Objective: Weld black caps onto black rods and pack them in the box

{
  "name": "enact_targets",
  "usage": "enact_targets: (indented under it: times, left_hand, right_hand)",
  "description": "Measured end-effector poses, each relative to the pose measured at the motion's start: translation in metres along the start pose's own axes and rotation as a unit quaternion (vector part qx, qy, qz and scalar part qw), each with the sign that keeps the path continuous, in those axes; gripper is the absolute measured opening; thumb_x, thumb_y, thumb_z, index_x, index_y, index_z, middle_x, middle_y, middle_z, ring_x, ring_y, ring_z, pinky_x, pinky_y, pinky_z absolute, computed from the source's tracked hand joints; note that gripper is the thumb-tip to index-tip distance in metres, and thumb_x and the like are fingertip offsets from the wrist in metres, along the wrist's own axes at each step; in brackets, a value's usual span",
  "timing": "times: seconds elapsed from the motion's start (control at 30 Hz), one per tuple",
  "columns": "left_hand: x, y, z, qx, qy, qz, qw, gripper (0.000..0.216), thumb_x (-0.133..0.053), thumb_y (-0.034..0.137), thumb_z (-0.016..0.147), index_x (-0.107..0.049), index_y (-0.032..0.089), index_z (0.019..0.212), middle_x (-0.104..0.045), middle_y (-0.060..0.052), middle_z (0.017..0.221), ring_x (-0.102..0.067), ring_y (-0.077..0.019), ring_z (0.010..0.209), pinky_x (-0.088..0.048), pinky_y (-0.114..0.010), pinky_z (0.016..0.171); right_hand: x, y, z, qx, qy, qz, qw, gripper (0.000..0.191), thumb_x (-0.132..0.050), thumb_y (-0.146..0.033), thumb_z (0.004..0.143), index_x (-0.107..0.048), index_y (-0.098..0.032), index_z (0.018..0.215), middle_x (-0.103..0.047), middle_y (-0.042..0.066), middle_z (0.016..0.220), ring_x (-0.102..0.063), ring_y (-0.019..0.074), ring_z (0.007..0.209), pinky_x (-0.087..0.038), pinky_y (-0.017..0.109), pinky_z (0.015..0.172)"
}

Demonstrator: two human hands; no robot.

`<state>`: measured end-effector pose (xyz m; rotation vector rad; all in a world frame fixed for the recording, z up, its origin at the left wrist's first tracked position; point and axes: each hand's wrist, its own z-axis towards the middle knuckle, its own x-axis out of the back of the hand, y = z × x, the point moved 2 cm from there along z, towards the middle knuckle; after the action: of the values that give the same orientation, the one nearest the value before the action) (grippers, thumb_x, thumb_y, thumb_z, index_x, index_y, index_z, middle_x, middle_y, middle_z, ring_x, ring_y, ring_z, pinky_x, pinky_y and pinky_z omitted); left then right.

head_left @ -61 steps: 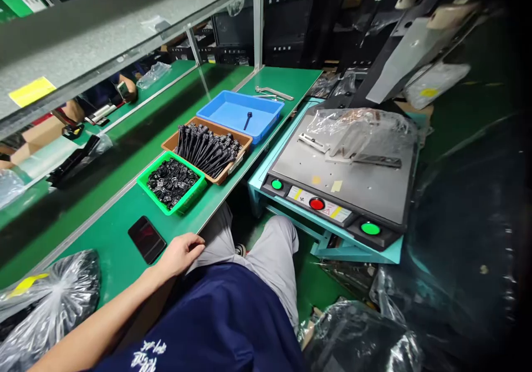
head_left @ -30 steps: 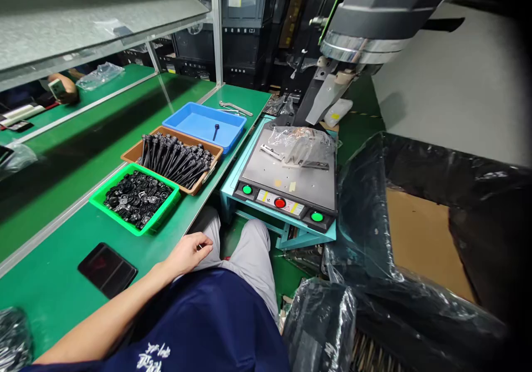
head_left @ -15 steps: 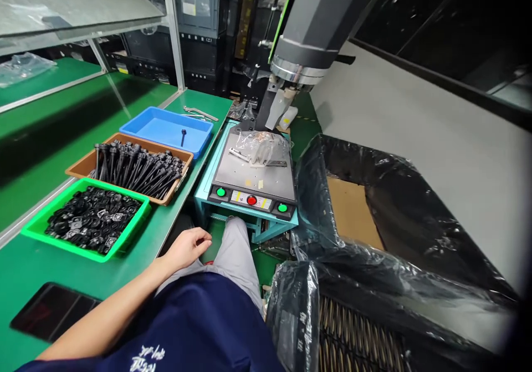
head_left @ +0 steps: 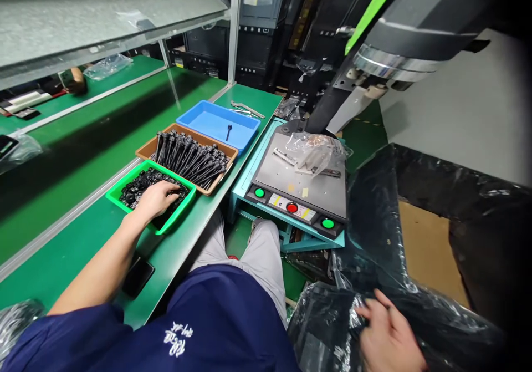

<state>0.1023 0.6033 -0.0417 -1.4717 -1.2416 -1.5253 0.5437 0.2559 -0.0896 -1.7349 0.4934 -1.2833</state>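
My left hand [head_left: 155, 199] reaches into the green tray [head_left: 182, 214] of small black parts [head_left: 139, 184], palm down, fingers curled among them; what it grips is hidden. My right hand [head_left: 388, 336] rests at the bottom right on the black plastic liner [head_left: 374, 233] of a cardboard box, its fingers spread over the crinkled plastic. Behind the green tray stands a brown tray [head_left: 145, 151] full of long black bolts [head_left: 189, 156]. Further back a blue tray [head_left: 208, 122] holds one black bolt [head_left: 228, 132].
A press machine with a grey plate [head_left: 316, 186], two green buttons and a red button [head_left: 291, 208] stands to the right of the green bench [head_left: 62, 250]. A black phone [head_left: 138, 276] lies by my left forearm. Metal tools [head_left: 247, 108] lie behind the blue tray. Shelf overhead.
My left hand has moved from the bench edge forward into the green tray. My right hand has come into view on the black liner. The view has swung back left.
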Motion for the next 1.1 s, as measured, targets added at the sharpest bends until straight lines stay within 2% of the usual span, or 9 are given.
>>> enact_targets:
  times: [0.13,0.27,0.4,0.53,0.63,0.73,0.93,1.0,1.1]
  left_hand:
    - [-0.009,-0.002,0.020,-0.019,-0.022,0.016,0.999,0.046,-0.048,0.045,0.086,-0.072,0.016,0.112,-0.069,-0.013,0.107,-0.064,-0.0293,0.102,-0.049,-0.036,0.087]
    - [-0.006,0.002,0.030,0.021,-0.073,0.012,0.997,0.036,-0.052,0.047,0.083,-0.075,0.021,0.094,-0.073,-0.010,0.094,-0.066,-0.0279,0.092,-0.049,-0.033,0.076]
    - [-0.001,0.006,0.032,0.052,-0.095,0.017,0.994,0.024,-0.057,0.036,0.078,-0.073,0.021,0.087,-0.073,-0.009,0.092,-0.067,-0.0267,0.084,-0.047,-0.031,0.068]
    - [0.010,0.006,0.026,0.069,-0.062,-0.024,0.995,0.019,-0.059,0.034,0.076,-0.072,0.021,0.080,-0.072,-0.008,0.080,-0.066,-0.0267,0.075,-0.046,-0.033,0.066]
    - [0.023,0.012,0.015,0.096,0.016,-0.148,0.984,0.024,-0.061,0.041,0.078,-0.073,0.020,0.084,-0.072,-0.007,0.077,-0.065,-0.0252,0.072,-0.048,-0.034,0.067]
    - [0.024,0.033,-0.002,0.088,0.027,-0.382,0.920,0.037,-0.067,0.047,0.076,-0.073,0.019,0.099,-0.073,-0.008,0.083,-0.067,-0.0227,0.073,-0.052,-0.033,0.068]
    - [-0.008,0.097,-0.023,0.103,-0.058,-0.686,0.718,0.042,-0.087,0.033,0.057,-0.074,0.016,0.094,-0.071,-0.004,0.073,-0.067,-0.0162,0.066,-0.054,-0.029,0.066]
    - [-0.017,0.109,-0.022,0.103,-0.065,-0.722,0.681,0.045,-0.090,0.025,0.050,-0.075,0.017,0.092,-0.071,-0.003,0.072,-0.066,-0.0134,0.063,-0.053,-0.026,0.065]
    - [-0.025,0.116,-0.018,0.091,-0.064,-0.740,0.664,0.041,-0.090,0.023,0.051,-0.076,0.016,0.089,-0.069,-0.002,0.068,-0.064,-0.0117,0.059,-0.053,-0.025,0.063]
  right_hand:
    - [-0.113,-0.043,0.004,0.064,-0.224,0.087,0.968,0.063,-0.056,-0.058,0.085,-0.061,-0.012,0.128,-0.069,0.006,0.082,-0.059,0.0150,0.058,-0.051,0.030,0.062]
    - [-0.186,-0.096,-0.024,0.132,-0.394,0.157,0.896,0.042,-0.054,-0.048,0.091,-0.067,-0.020,0.120,-0.072,0.007,0.093,-0.067,0.0191,0.080,-0.054,0.033,0.077]
    - [-0.212,-0.130,-0.037,0.182,-0.417,0.228,0.861,0.021,-0.065,-0.039,0.087,-0.074,-0.023,0.097,-0.070,0.007,0.104,-0.065,0.0199,0.096,-0.053,0.032,0.085]
    - [-0.224,-0.138,-0.025,0.051,-0.393,0.352,0.848,0.022,-0.072,-0.040,0.082,-0.070,-0.021,0.092,-0.067,0.001,0.082,-0.061,0.0108,0.061,-0.053,0.024,0.058]
    - [-0.225,-0.142,-0.018,-0.045,-0.364,0.448,0.816,0.030,-0.076,-0.045,0.078,-0.064,-0.019,0.087,-0.069,0.002,0.088,-0.067,0.0123,0.065,-0.056,0.023,0.057]
    - [-0.223,-0.149,-0.019,-0.080,-0.341,0.496,0.794,0.032,-0.077,-0.045,0.077,-0.061,-0.019,0.087,-0.070,0.002,0.088,-0.069,0.0128,0.066,-0.057,0.023,0.056]
    - [-0.220,-0.157,-0.030,-0.117,-0.343,0.528,0.768,0.027,-0.076,-0.041,0.081,-0.061,-0.019,0.087,-0.071,0.001,0.087,-0.069,0.0116,0.067,-0.058,0.021,0.057]
    - [-0.219,-0.156,-0.032,-0.134,-0.344,0.530,0.763,0.026,-0.076,-0.040,0.081,-0.061,-0.019,0.086,-0.071,0.001,0.086,-0.069,0.0114,0.066,-0.057,0.021,0.057]
    - [-0.217,-0.154,-0.033,-0.143,-0.337,0.533,0.763,0.025,-0.076,-0.039,0.081,-0.061,-0.019,0.086,-0.071,0.001,0.085,-0.069,0.0113,0.066,-0.057,0.020,0.057]
